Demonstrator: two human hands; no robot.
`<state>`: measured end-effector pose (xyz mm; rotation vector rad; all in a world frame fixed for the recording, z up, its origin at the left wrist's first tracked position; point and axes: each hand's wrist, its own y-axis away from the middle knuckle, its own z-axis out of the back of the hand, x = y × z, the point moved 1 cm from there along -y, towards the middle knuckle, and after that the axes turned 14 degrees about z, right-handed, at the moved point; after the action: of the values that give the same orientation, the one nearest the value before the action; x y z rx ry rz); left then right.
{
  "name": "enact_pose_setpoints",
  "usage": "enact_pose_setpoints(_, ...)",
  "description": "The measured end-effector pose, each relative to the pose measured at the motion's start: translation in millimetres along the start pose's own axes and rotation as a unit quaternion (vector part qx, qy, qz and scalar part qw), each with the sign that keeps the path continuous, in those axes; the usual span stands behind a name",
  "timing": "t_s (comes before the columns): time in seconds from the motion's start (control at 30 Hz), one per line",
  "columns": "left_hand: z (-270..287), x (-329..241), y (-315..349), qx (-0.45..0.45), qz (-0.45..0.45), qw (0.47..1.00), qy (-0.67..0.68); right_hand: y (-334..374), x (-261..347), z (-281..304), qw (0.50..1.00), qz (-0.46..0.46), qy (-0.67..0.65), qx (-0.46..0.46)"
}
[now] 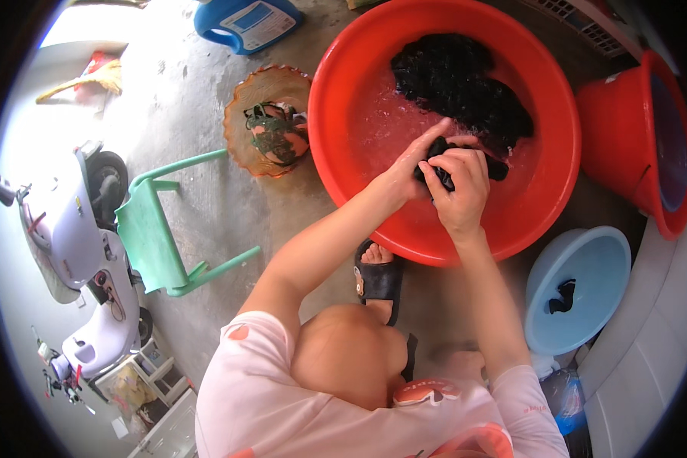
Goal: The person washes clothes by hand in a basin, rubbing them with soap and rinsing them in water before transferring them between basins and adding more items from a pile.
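Over the near part of a large red basin (pixel 336 200), both my hands are closed on a small bunched black cloth (pixel 437 150). My left hand (pixel 411 172) grips it from the left, thumb stretched upward. From the right, my right hand (pixel 463 187) wraps its fingers over the cloth and covers much of it; its exact kind cannot be made out. A dark end sticks out to the right of my fingers. Beyond my hands, a heap of wet black clothing (pixel 454 76) lies in the sudsy water (pixel 370 114) of the basin.
A light blue basin (pixel 588 305) with a black sock (pixel 563 296) stands right, below a red bucket (pixel 626 133). Left are an amber bowl (pixel 240 145) holding dark patterned cloth (pixel 275 136), a blue detergent jug (pixel 244 27), a green stool (pixel 153 237) and a scooter (pixel 72 221).
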<state>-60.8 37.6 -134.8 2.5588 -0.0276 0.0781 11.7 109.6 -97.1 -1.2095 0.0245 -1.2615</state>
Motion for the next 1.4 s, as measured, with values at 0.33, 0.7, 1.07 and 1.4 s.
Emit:
enact_pose_setpoints(0.33,-24,0,6,-0.249,-0.404,0.832,-0.288,-8,-4,-13,0.908,-0.360,-0.134,-0.171)
enact_pose_setpoints(0.7,-46,-63,104,-0.314,-0.607,0.613,-0.396,-55,31,-42,0.968,-0.154,-0.193,-0.054)
enact_pose_setpoints(1.07,162,-202,194,-0.766,-0.191,0.351,-0.504,20,-99,-27,0.956,-0.155,0.155,0.194)
enact_pose_setpoints(1.4,27,-163,107,-0.562,-0.478,0.147,-0.658,65,-112,-9,0.822,-0.180,0.207,0.498)
